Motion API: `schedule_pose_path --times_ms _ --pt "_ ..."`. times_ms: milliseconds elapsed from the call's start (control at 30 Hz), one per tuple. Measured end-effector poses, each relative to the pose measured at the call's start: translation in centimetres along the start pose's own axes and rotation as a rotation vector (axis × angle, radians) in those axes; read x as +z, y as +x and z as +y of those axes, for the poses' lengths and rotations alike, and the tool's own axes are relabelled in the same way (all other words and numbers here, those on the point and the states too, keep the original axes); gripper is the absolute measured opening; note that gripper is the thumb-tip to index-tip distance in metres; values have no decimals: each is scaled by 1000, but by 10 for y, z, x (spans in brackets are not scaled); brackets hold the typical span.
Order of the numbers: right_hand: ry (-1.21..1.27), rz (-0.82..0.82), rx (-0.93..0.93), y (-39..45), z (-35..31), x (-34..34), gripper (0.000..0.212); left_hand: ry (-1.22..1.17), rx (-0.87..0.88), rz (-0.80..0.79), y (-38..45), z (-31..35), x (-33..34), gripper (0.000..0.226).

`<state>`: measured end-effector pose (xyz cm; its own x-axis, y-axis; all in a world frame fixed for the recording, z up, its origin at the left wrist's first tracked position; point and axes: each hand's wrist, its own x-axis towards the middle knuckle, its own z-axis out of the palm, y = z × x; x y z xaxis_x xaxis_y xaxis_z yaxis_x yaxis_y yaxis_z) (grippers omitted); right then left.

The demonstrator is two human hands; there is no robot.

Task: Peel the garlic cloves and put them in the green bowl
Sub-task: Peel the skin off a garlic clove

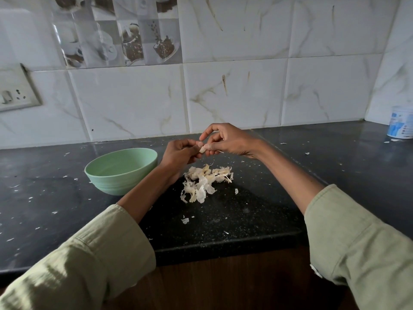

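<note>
Both hands meet above the counter (pixel 257 211): left hand (pixel 178 153) and right hand (pixel 230 142) each pinch 1 garlic clove (pixel 202 149) between their fingertips. The green bowl (pixel 121 171) stands to the left, just beside the left wrist, so the left hand is nearer. Path judged clear; the peel pile (pixel 206 182) lies below the hands

We saw a white and blue tin (pixel 401 123) standing upright near the far right corner of the dark speckled tabletop (pixel 234 215). A switch and socket plate (pixel 15 90) was set into the marble-patterned wall tiles (pixel 234 95) at the far left, and a panel of coffee-cup picture tiles (pixel 118 34) ran above it.
</note>
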<state>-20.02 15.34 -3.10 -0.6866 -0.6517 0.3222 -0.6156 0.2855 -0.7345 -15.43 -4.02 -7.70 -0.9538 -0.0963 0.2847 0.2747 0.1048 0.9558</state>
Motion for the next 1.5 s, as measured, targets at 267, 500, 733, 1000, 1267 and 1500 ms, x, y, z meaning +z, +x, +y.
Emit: schedule_pose_path --times_ms 267,500,733,1000,1267,1500 --pt "-11 31 5 0 4 -8 27 -71 0 -68 -4 3 0 23" --pt "124 53 103 2 8 -6 34 -31 30 -25 -2 4 -2 23" --pt "214 56 154 1 7 -6 29 -2 65 3 -5 6 -1 17" --pt "177 63 128 0 8 -10 27 -15 74 18 -6 7 -2 14" --pt "103 114 127 -2 11 -15 24 168 107 -11 -3 3 -2 15" --pt "98 131 154 -2 9 -15 24 278 131 -29 -7 5 2 16"
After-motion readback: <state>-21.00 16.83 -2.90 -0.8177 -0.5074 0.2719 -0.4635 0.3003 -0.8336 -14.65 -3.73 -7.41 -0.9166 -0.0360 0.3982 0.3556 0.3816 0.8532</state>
